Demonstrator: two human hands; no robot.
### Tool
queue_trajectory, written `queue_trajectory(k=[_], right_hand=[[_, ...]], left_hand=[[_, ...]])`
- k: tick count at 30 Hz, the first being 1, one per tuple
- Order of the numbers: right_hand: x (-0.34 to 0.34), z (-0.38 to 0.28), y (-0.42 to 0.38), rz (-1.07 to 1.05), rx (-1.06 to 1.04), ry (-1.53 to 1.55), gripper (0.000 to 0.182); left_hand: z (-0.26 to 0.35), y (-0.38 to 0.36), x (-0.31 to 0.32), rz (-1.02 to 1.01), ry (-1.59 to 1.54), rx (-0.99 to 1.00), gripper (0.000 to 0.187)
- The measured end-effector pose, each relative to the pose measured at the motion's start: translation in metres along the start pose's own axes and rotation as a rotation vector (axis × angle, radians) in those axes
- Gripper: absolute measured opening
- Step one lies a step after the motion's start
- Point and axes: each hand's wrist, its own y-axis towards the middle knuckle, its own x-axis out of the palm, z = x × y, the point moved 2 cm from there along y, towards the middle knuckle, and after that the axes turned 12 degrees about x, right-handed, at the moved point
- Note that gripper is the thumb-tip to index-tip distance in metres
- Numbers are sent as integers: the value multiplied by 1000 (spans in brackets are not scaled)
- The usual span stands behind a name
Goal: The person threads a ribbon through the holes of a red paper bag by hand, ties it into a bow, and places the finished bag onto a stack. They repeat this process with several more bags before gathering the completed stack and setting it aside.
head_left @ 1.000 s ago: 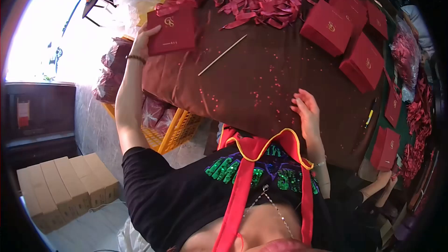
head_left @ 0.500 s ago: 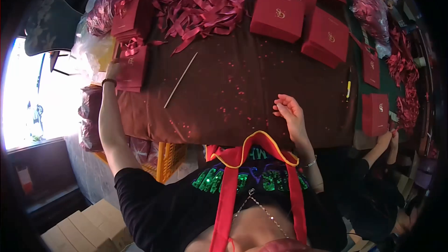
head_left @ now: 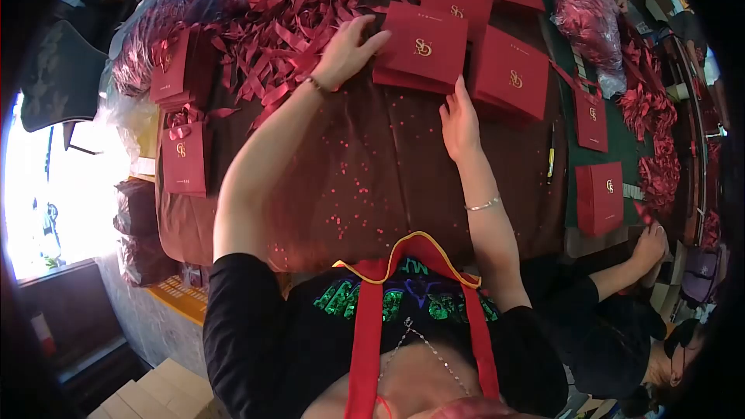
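Observation:
A stack of dark red paper bags (head_left: 423, 45) with a gold monogram lies between my two hands on the brown cloth. My left hand (head_left: 351, 53) is at its left edge, thumb and fingers apart. At the stack's lower right corner, my right hand (head_left: 461, 122) reaches up with fingers stretched out; it seems to touch the corner. Neither hand has closed around the bags. Another stack of red bags (head_left: 511, 74) stands just right of my right hand. Loose red ribbons (head_left: 310, 8) are heaped beside and beyond my left hand.
Red bags with ribbon bows (head_left: 185, 157) lie at the table's left side. A yellow marker (head_left: 551, 164) rests near the right edge of the brown cloth (head_left: 372, 155), which has red specks scattered on it. Farther right, a co-worker's hand (head_left: 650, 244) is near a red bag (head_left: 600, 198).
My left hand has left the ribboned bags at the left and swung over to the stack. My right hand has moved up to the same stack. The thin stick is now out of sight.

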Motion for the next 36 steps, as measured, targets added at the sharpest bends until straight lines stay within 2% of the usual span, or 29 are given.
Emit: queue_trajectory(k=[1,3,4,7,8,9,11,12,14,15,17,18,19,21,24,27,29,31,32,33,35,36], right_hand=[[4,-4,8,8,4,20,81],[11,-14,12,75,-5,-11,81],[12,-18,13,120,38,-38,78],[8,-17,22,211,100,-82,70],[7,-18,28,242,102,-102,64],[5,-18,35,244,96,-98,64],[4,-15,39,177,91,-182,51],[3,-13,38,180,88,-181,51],[2,-11,37,167,107,-156,42],[0,-9,36,172,101,-156,42],[0,-6,30,124,81,-178,43],[-1,-4,26,137,82,-177,43],[-2,-2,23,140,78,-214,43],[3,-1,11,167,82,-251,43],[12,-2,-9,218,-32,-324,49],[17,-6,-25,242,-51,-156,59],[19,-10,-32,215,-143,20,67],[0,-16,-34,92,-155,-33,54],[-7,-21,-37,55,-147,-92,51],[-12,-27,-40,18,-140,-151,49],[-23,-45,-48,-54,-89,-275,50],[-27,-56,-52,-100,-57,-355,49]], left_hand=[[-1,11,11,-5,-1,5,55],[-2,25,27,0,-527,-433,66],[2,26,31,-85,-749,-398,67],[-21,29,45,-95,-597,-484,63],[-23,30,49,-57,-630,-532,54],[-27,33,49,-61,-629,-525,54],[-31,33,47,-127,-787,-548,43],[-32,31,46,-130,-788,-546,43],[-29,27,44,-114,-983,-657,49],[-24,22,44,-119,-987,-653,49],[-16,11,43,-27,-809,-504,49],[-13,6,43,17,-813,-505,57],[-11,-1,45,4,-823,-508,57],[-6,-14,47,193,-923,-421,64],[1,-32,42,189,-1142,-412,63],[25,-53,37,250,-1272,-421,59],[44,-68,40,421,-1362,-355,63],[66,-92,37,427,-1309,-416,69],[70,-104,40,374,-1309,-433,75],[83,-117,36,312,-1373,-415,72],[90,-139,17,-21,-1676,-355,64],[79,-147,13,-64,-1690,-376,57]])
